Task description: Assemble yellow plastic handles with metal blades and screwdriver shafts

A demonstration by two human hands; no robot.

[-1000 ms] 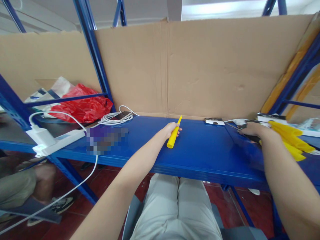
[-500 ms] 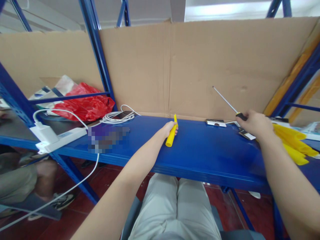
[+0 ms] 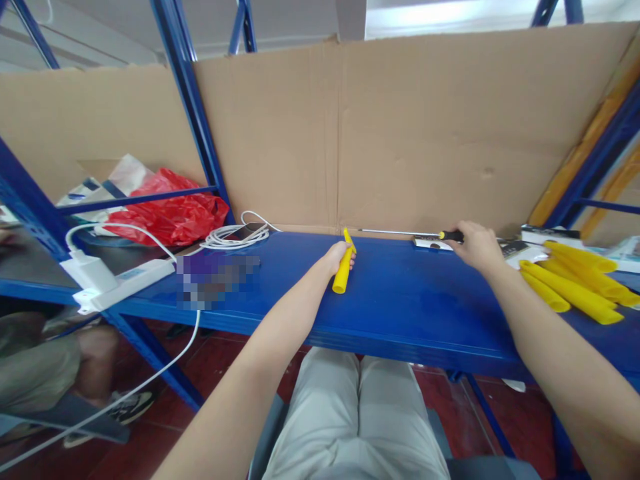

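Note:
My left hand (image 3: 342, 259) is closed around a yellow tube (image 3: 342, 277) with a narrower upper end, held just over the blue shelf (image 3: 400, 300). My right hand (image 3: 475, 245) grips the black and yellow handle of a long screwdriver (image 3: 400, 232). Its thin metal shaft points left, nearly level, with the tip close to the tube's upper end but apart from it. Several more yellow tubes (image 3: 575, 287) lie in a pile beside my right forearm. Behind the screwdriver handle, a small black and white box (image 3: 433, 243) rests at the back of the shelf.
Cardboard (image 3: 425, 133) walls the back. At the left lie a coiled white cable (image 3: 225, 239), a white power strip (image 3: 130, 283) and a red plastic bag (image 3: 170, 210). Blue posts (image 3: 193, 113) frame the shelf. Another person's leg (image 3: 90, 353) shows at lower left.
My right hand has moved left with the screwdriver, and the shaft has swung down from slanting upward to nearly level. More of the tube pile now shows. My left hand has stayed about where it was.

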